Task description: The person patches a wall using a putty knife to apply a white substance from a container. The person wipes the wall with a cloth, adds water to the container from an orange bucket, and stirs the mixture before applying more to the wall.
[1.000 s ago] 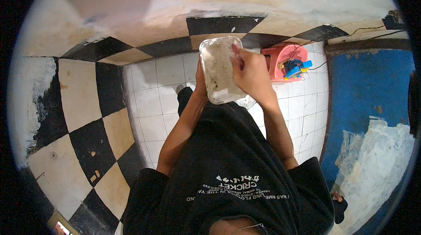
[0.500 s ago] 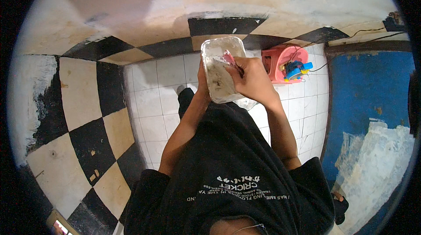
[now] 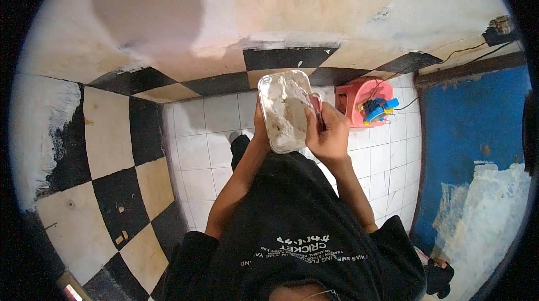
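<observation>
In front of my body is a rectangular, pale plastic tub [image 3: 279, 143], its inside smeared with wet white paint. My left hand [image 3: 260, 126] grips the tub along its left side, the fingers partly hidden behind it. My right hand [image 3: 331, 135] is closed around the red handle of a paintbrush [image 3: 316, 104]. White paint coats the brush's working end, which lies inside the tub near its right wall.
A pink plastic stool [image 3: 344, 104] stands by the wall, bearing a blue and yellow device [image 3: 378, 110] with a cable. White floor tiles [image 3: 193, 149] lie below. A blue panel [image 3: 471, 116] with white patches is on the right, a checkered wall [image 3: 106, 127] on the left.
The tub and both hands sit lower in the view. My right hand has turned, and the brush has shifted from the tub's middle toward its right wall.
</observation>
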Tool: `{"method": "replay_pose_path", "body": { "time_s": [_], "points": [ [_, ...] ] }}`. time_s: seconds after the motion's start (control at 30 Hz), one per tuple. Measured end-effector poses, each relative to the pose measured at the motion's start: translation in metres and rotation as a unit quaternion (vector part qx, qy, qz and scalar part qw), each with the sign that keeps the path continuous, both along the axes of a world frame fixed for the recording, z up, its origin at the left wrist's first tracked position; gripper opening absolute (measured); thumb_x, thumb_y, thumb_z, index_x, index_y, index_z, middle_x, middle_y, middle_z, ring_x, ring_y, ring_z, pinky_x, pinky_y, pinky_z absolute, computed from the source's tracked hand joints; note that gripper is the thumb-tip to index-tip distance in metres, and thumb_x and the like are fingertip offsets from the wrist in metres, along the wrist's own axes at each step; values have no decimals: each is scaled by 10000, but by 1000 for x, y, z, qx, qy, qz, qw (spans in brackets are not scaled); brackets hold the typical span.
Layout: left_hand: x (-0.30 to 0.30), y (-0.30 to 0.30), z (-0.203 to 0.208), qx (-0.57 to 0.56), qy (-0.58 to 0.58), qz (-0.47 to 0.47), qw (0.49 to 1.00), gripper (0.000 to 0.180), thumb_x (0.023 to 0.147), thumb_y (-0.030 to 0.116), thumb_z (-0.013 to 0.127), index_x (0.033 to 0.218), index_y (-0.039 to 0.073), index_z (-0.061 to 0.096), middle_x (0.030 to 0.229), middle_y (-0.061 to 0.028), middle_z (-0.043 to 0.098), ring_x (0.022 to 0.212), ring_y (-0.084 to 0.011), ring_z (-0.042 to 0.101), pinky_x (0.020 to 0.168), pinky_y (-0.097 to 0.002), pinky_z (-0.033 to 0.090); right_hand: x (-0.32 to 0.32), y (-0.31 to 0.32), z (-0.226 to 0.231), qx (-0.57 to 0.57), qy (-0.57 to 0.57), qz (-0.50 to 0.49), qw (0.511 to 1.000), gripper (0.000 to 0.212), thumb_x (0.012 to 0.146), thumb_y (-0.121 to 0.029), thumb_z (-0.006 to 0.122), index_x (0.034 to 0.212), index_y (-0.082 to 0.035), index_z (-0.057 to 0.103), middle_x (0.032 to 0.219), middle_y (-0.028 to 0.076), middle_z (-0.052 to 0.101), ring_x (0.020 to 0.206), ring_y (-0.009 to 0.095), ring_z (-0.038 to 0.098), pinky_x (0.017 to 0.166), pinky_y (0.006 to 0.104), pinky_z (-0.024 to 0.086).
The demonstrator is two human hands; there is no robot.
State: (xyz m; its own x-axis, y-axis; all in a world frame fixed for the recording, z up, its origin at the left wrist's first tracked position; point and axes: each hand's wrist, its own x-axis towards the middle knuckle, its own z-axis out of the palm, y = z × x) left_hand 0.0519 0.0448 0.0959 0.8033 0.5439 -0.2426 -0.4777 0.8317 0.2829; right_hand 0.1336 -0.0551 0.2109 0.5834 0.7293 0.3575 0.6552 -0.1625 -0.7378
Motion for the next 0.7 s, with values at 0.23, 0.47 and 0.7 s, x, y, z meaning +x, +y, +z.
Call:
{"method": "replay_pose_path", "body": {
  "time_s": [0.23,0.47,0.7],
  "points": [
    [8,-5,-19,35,7,-47,998,642,960,574,269,1349,85,417,1252,-136,542,1112,-277,561,982,-420,448,1,-3,-10,-43,-14,-12,999,116,811,-42,615,753,11,529,624,169,510,527,332,520,490,390,384],
    [22,-2,-31,31,19,-89,995,691,940,618,251,1370,96,397,1276,-137,523,1137,-289,544,973,-437,450,18,-22,-26,15,-61,-59,996,177,807,-32,629,676,21,521,586,145,459,511,286,442,480,369,337],
    [44,-5,-10,67,1,-99,993,678,961,585,233,1388,78,375,1308,-144,508,1161,-300,534,992,-434,438,35,-35,-28,56,52,-132,988,144,851,-82,642,757,24,614,565,37,526,495,104,454,467,267,344]
  ]
}}
